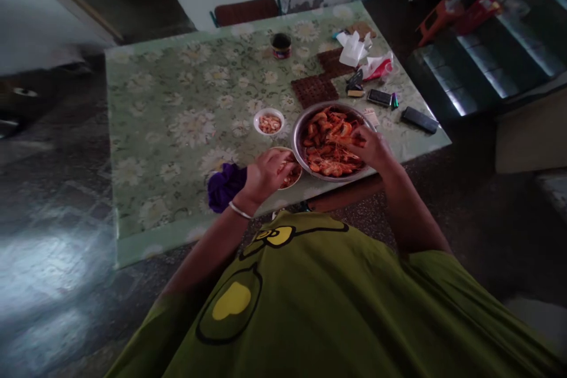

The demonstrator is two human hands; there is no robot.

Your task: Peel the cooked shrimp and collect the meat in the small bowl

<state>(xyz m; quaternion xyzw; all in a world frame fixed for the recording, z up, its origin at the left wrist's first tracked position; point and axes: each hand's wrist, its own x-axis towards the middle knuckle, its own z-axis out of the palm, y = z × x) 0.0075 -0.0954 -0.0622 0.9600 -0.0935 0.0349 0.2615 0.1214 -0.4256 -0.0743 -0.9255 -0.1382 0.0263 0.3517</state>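
A metal bowl (297, 127) full of orange cooked shrimp (326, 139) stands near the table's front edge. My right hand (371, 146) reaches into it, fingers closed on a shrimp among the pile. My left hand (264, 175), with a bangle on the wrist, hovers over a small bowl (296, 178) of shells or scraps just left of the metal bowl; whether it holds anything is hidden. A small white bowl (269, 114) with peeled shrimp sits behind it.
The table (177, 124) has a green floral cloth. A purple cloth (225, 186) lies by my left wrist. Brown trivets (314, 90), a dark tin (280, 45), tissues (352, 48), phones (419, 119) and small items lie at the back right. Steps are on the right.
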